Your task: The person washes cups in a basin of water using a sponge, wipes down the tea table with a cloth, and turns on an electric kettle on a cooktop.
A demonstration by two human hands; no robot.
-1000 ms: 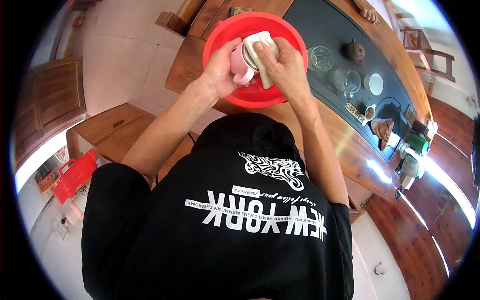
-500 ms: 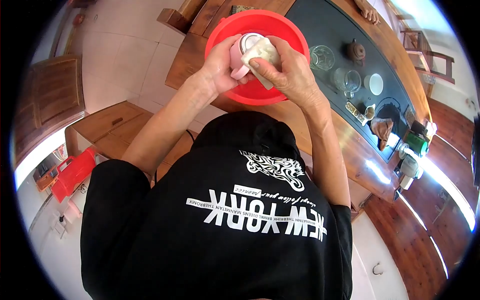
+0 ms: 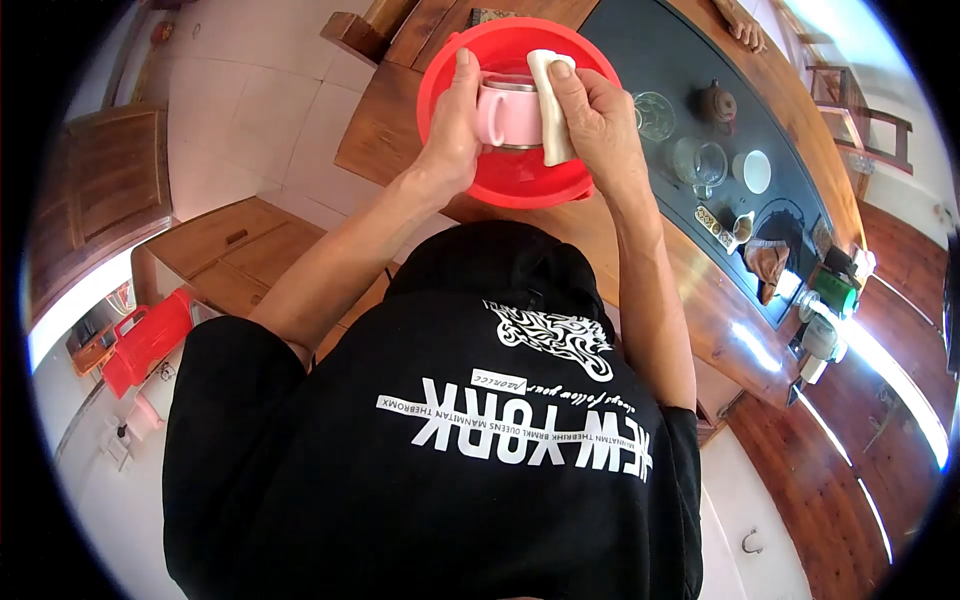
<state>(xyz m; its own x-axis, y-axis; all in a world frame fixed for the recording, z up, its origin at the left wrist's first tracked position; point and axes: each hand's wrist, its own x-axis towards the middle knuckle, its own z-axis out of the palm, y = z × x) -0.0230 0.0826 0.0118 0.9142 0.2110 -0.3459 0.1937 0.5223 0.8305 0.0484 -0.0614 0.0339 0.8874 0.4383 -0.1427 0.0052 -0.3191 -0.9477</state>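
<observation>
A pink mug (image 3: 519, 119) with a metal rim lies on its side in the air over a red basin (image 3: 520, 190). My left hand (image 3: 455, 125) grips one end of the mug, its thumb pointing up, close to the pink handle. In my right hand (image 3: 600, 122) is a folded white cloth (image 3: 552, 110), pinched under the thumb and pressed against the mug's other end. The fingers behind the cloth are partly hidden.
The basin stands at the edge of a wooden table (image 3: 640, 250) with a dark inset tray (image 3: 650, 50). On it are a glass cup (image 3: 654, 116), a brown teapot (image 3: 718, 105), a glass pitcher (image 3: 698, 165) and a white cup (image 3: 752, 172). Another person's hand (image 3: 742, 25) rests at the far edge.
The mug has turned from base-up tilt to lying sideways, its handle now toward my left hand. My right hand and the cloth have shifted right, to the mug's end.
</observation>
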